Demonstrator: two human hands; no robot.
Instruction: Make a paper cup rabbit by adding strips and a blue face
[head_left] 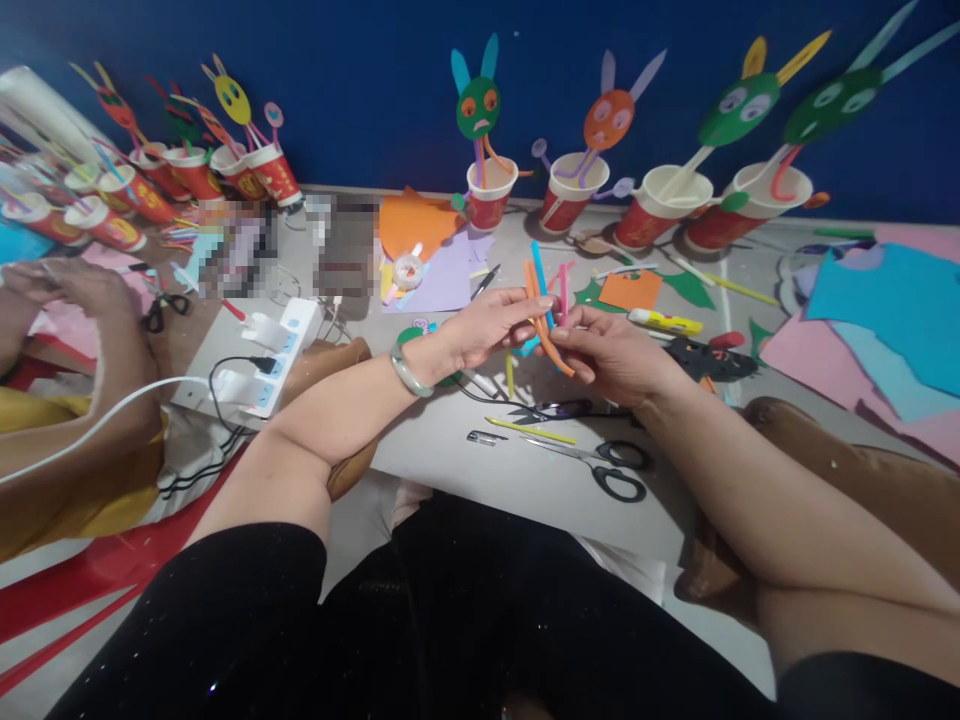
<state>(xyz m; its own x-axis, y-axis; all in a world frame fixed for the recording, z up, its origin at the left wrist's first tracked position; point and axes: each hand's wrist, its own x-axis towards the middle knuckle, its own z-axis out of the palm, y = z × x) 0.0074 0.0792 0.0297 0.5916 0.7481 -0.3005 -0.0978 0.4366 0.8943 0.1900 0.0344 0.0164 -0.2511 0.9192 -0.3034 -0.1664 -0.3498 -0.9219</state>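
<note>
In the middle of the head view, my left hand (491,325), with a bangle (410,370) on its wrist, is closed on the upper part of several bendy sticks. Among them are orange sticks (551,343) and a blue stick (540,270). My right hand (611,350) pinches the lower part of the same bundle, and a pink stick (564,290) stands up beside its fingers. Both hands are above the table, close together. Below them lie black-handled scissors (619,470), a yellow-green stick (531,431) and a small metal clip (486,438).
Paper cups (491,195) with paper-faced figures line the blue wall. A power strip (289,350) with cables lies left, near another person's arms (67,380). At the right are a black glue gun (712,360), a yellow pen (666,320) and coloured paper (892,320).
</note>
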